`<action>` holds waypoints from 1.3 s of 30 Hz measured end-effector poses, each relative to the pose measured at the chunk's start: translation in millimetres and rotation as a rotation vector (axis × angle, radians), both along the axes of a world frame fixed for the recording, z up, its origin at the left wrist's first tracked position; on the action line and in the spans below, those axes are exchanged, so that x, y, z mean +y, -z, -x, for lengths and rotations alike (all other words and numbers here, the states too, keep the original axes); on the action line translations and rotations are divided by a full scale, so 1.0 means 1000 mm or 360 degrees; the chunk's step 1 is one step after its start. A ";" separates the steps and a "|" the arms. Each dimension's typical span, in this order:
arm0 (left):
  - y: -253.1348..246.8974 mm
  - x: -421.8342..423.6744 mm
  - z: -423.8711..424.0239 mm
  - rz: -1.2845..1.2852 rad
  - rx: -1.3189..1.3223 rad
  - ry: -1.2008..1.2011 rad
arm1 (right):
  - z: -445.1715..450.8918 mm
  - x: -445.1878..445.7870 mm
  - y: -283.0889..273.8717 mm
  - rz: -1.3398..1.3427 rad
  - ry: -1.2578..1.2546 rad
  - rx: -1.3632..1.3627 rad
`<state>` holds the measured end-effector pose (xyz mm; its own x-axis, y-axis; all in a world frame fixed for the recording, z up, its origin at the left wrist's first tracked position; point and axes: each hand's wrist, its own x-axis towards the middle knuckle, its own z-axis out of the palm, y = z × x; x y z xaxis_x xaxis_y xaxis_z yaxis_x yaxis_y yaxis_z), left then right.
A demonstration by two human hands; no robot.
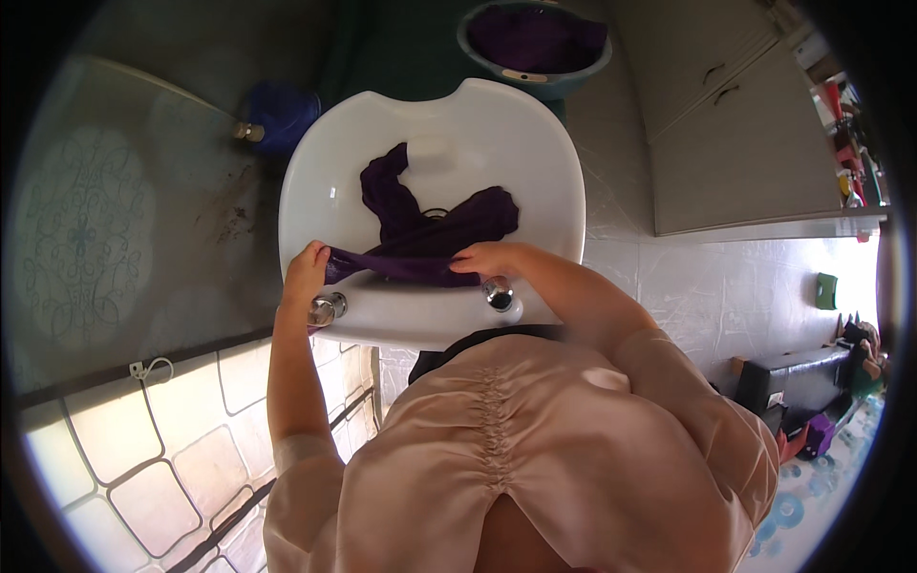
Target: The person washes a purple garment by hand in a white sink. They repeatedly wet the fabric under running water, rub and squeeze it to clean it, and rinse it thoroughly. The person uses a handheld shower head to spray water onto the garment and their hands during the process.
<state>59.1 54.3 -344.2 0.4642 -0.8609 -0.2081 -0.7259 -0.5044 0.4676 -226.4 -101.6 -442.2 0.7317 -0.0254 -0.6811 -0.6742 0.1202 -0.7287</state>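
A dark purple garment (430,233) lies in a white ceramic basin (551,186), its two long parts spread over the bowl and the drain. My left hand (306,268) grips one end of its near edge, by the basin's left rim. At the other end, my right hand (487,259) pinches the same edge, so a strip of cloth stretches between them. Below the hands sit two chrome knobs, one on the left (327,309) and one on the right (498,294). The cloth partly covers the drain.
Beyond the basin stands a tub (566,86) with purple cloth in it. A blue container (279,118) is at the far left, beside a patterned panel (86,236). Cabinets (738,143) line the right, and a black sofa (795,379) with a person (870,358) lies further right.
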 end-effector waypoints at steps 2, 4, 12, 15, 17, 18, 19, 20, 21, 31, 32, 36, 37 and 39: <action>-0.008 0.006 0.003 -0.0043 -0.0029 0.0003 | 0.011 -0.009 0.002 -0.0137 0.0141 -0.0108; -0.001 0.000 0.021 -0.0058 -0.0054 0.0087 | 0.031 -0.031 -0.005 -0.0225 0.0140 -0.0176; 0.098 -0.070 0.155 0.0088 0.0666 0.0480 | 0.113 -0.116 -0.095 0.0594 0.0342 -0.0021; 0.111 -0.077 0.195 0.0283 0.0951 0.0609 | 0.118 -0.116 -0.122 0.0929 0.0234 0.0067; 0.094 -0.085 0.182 0.0286 0.0739 0.0675 | 0.120 -0.110 -0.129 0.1097 0.0224 -0.0176; 0.078 -0.090 0.171 0.0285 0.0633 0.0717 | 0.123 -0.107 -0.133 0.1180 0.0228 -0.0292; 0.068 -0.093 0.151 0.0207 0.0368 0.0689 | 0.123 -0.106 -0.139 0.1159 0.0269 -0.0273; 0.044 -0.096 0.135 0.0347 0.0151 0.0692 | 0.123 -0.107 -0.147 0.1134 0.0316 -0.0250; 0.022 -0.095 0.119 0.0443 0.0122 0.0573 | 0.122 -0.108 -0.158 0.1109 0.0355 -0.0239; -0.249 -0.072 0.056 0.0834 -0.0545 0.0347 | 0.096 -0.116 -0.330 0.1558 0.0463 -0.0978; -0.268 -0.066 0.055 0.0906 -0.0694 0.0297 | 0.086 -0.107 -0.360 0.1559 0.0483 -0.1070; -0.346 -0.058 0.053 0.1260 -0.1076 0.0176 | 0.100 -0.089 -0.445 0.1693 0.0633 -0.1638; -0.361 -0.053 0.050 0.1215 -0.1311 0.0110 | 0.099 -0.088 -0.450 0.1712 0.0655 -0.1795; -0.371 -0.053 0.038 0.1462 -0.1200 0.0089 | 0.098 -0.079 -0.452 0.1590 0.0725 -0.1898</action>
<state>21.5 1.6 27.3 0.1620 -0.5679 0.8070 -0.9832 -0.1623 0.0832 -324.1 -180.7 10.0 0.6125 -0.4372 0.6586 0.2586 -0.6764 -0.6896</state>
